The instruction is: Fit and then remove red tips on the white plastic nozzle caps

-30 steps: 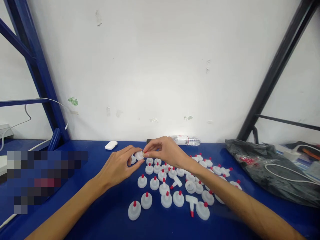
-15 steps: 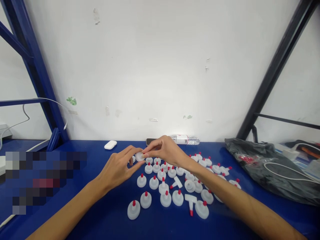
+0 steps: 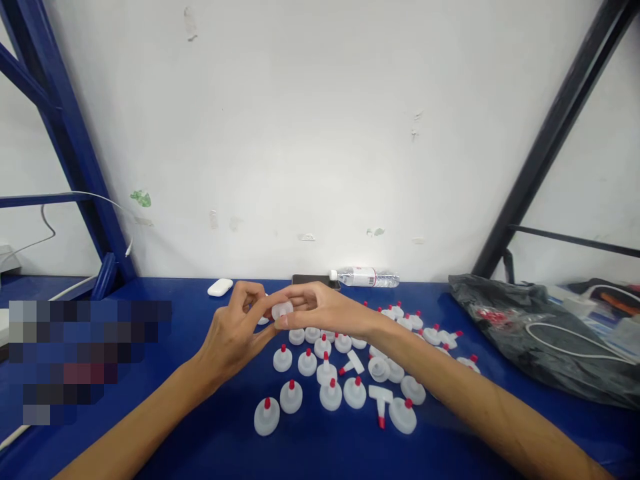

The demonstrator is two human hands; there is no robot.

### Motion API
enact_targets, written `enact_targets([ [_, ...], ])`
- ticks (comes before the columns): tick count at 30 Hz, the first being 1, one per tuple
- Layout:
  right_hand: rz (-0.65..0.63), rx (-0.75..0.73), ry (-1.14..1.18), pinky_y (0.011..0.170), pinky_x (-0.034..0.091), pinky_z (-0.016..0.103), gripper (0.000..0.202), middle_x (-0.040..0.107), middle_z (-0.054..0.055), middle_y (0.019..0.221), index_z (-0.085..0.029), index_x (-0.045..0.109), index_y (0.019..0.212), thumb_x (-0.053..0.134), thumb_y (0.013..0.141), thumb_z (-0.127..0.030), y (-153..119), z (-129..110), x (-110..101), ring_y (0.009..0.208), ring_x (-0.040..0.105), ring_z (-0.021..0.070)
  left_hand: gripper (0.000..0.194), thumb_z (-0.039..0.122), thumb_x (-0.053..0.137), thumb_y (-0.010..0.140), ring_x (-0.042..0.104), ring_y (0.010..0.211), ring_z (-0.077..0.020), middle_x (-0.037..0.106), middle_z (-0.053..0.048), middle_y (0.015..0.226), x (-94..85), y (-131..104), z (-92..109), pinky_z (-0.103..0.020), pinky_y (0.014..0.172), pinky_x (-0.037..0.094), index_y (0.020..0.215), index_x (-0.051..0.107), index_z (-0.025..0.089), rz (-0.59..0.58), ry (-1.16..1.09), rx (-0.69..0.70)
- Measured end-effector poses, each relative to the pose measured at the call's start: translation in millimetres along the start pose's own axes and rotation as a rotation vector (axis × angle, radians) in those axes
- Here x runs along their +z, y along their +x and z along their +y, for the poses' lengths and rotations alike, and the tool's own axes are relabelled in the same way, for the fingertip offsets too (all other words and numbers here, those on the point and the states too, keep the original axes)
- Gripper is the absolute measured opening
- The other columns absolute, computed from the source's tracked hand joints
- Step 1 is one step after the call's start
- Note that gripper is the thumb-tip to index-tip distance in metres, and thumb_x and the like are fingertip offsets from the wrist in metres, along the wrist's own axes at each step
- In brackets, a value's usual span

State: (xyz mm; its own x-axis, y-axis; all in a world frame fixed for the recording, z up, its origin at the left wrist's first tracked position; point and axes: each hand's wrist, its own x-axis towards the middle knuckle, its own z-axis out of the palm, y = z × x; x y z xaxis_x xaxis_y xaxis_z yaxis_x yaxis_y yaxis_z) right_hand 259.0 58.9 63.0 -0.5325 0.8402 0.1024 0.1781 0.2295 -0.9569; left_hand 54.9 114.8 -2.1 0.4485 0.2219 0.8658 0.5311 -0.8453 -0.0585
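Observation:
Both hands meet above the back of the blue table (image 3: 210, 440). A small translucent white cap-like piece (image 3: 283, 309) is pinched between the fingers of my left hand (image 3: 235, 330). My right hand (image 3: 325, 309) grips the same piece from the other side, thumb at its lower edge. No red tip shows on this piece. Below and to the right, several white round pieces with red tips (image 3: 267, 417) stand on the table. Two T-shaped white pieces with red ends (image 3: 381, 403) lie among them. One round piece (image 3: 379, 369) has no red tip visible.
A clear bottle (image 3: 367, 277) lies against the wall beside a dark phone (image 3: 303, 280). A white case (image 3: 220, 287) is at the back left. On the right are a black plastic bag (image 3: 500, 347) and a white cable. Blue and black frame posts flank the table.
My right hand has shifted slightly left and lower, its fingers now around the piece. The piece has tilted, and the bottle's white cap has come into view.

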Motion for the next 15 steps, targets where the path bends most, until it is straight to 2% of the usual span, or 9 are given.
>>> enact_targets([
  [3,0.025,-0.028,-0.022,0.054,0.038,0.020,0.020,0.062,-0.003,0.071,-0.016,0.073,0.098,0.071,0.079,-0.023,1,2,4,0.058,0.048,0.0066,0.032,0.040,0.059,0.094,0.056,0.066,-0.0115,0.047,-0.003,0.095,-0.1,0,2,-0.020,0.048,0.048,0.124,0.056,0.031,-0.010,0.000,0.037],
  [5,0.101,-0.016,-0.068,0.048,0.030,0.020,0.021,0.058,-0.005,0.064,-0.015,0.073,0.094,0.072,0.075,-0.021,2,4,5,0.052,0.039,0.0050,0.029,0.038,0.059,0.094,0.055,0.066,-0.0111,0.047,-0.002,0.094,-0.7,0,3,-0.020,0.047,0.046,0.122,0.055,0.031,-0.015,0.001,0.040],
  [8,0.237,0.005,-0.137,0.052,0.037,0.021,0.028,0.065,-0.001,0.072,-0.015,0.074,0.098,0.074,0.071,-0.023,4,7,-2,0.058,0.050,0.0085,0.032,0.036,0.061,0.092,0.051,0.061,-0.0097,0.047,-0.002,0.095,-3.1,2,4,-0.020,0.045,0.043,0.123,0.053,0.030,-0.028,-0.013,0.009],
  [11,0.354,0.011,-0.249,0.058,0.045,0.023,0.035,0.071,0.003,0.085,-0.017,0.072,0.106,0.075,0.072,-0.027,3,4,-19,0.070,0.061,0.0140,0.035,0.034,0.058,0.093,0.049,0.059,-0.0086,0.048,-0.003,0.099,-5.3,3,2,-0.022,0.048,0.044,0.127,0.051,0.028,-0.070,-0.035,-0.069],
  [13,0.362,0.029,-0.368,0.058,0.045,0.024,0.038,0.071,0.004,0.085,-0.018,0.070,0.112,0.074,0.076,-0.031,-1,-5,-33,0.070,0.061,0.0141,0.031,0.031,0.053,0.095,0.050,0.060,-0.0087,0.048,-0.002,0.101,-5.5,4,0,-0.023,0.051,0.045,0.125,0.051,0.028,-0.112,-0.033,-0.151],
  [15,0.314,0.098,-0.514,0.056,0.042,0.024,0.042,0.070,0.003,0.080,-0.020,0.066,0.120,0.069,0.081,-0.037,-8,-15,-48,0.064,0.059,0.0131,0.027,0.030,0.049,0.096,0.052,0.062,-0.0092,0.049,-0.002,0.103,-4.7,6,-2,-0.023,0.052,0.044,0.123,0.052,0.028,-0.174,-0.022,-0.238],
])
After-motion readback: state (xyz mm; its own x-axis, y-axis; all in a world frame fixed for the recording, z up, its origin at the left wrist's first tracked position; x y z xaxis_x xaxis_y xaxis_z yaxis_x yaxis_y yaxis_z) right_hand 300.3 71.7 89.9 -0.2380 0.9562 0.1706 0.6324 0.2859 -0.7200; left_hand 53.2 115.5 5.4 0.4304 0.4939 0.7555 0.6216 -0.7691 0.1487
